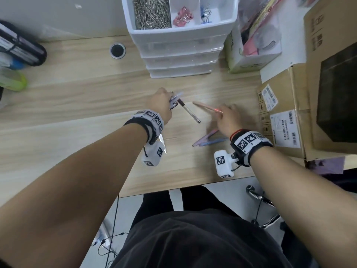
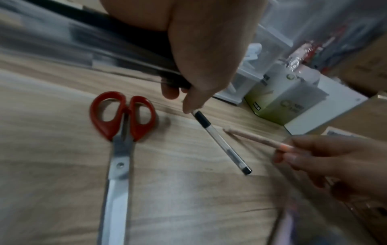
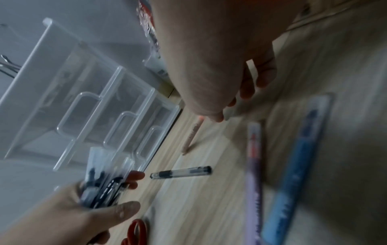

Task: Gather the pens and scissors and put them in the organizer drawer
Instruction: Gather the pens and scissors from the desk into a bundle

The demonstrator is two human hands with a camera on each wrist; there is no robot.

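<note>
My left hand [image 1: 164, 100] grips a bundle of dark pens [image 3: 100, 187], and its fingertips [image 2: 188, 106] touch the black cap end of a clear pen [image 1: 189, 111] lying on the desk. Red-handled scissors [image 2: 122, 116] lie flat beneath my left wrist, blades pointing toward me. My right hand [image 1: 228, 115] pinches the end of a beige pencil [image 1: 204, 106] whose tip rests on the desk. The clear plastic organizer [image 1: 179, 53] stands at the back with its stacked drawers closed.
A purple [image 3: 254, 174] and a blue [image 3: 293, 165] long flat item lie under my right wrist. Cardboard boxes [image 1: 286, 113] line the right side, with a green-white box [image 1: 247, 60] beside the organizer. A cable hole [image 1: 117, 50] and a black case [image 1: 21, 47] sit at the left.
</note>
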